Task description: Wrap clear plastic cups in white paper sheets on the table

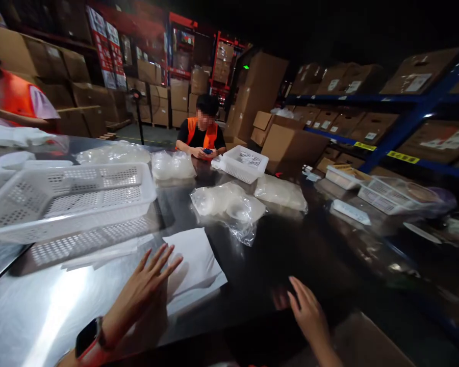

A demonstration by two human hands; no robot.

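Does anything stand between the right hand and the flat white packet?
Nothing visible between right hand and packet; the left hand is at its left edge, and the clear plastic bag lies beyond it.

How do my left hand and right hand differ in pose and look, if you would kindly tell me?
The left hand has widely spread fingers; the right hand's are closer together. The left hand has a smartwatch at its wrist, the right hand none in view. The left hand is at the white sheet, the right hand apart from it. Both look empty.
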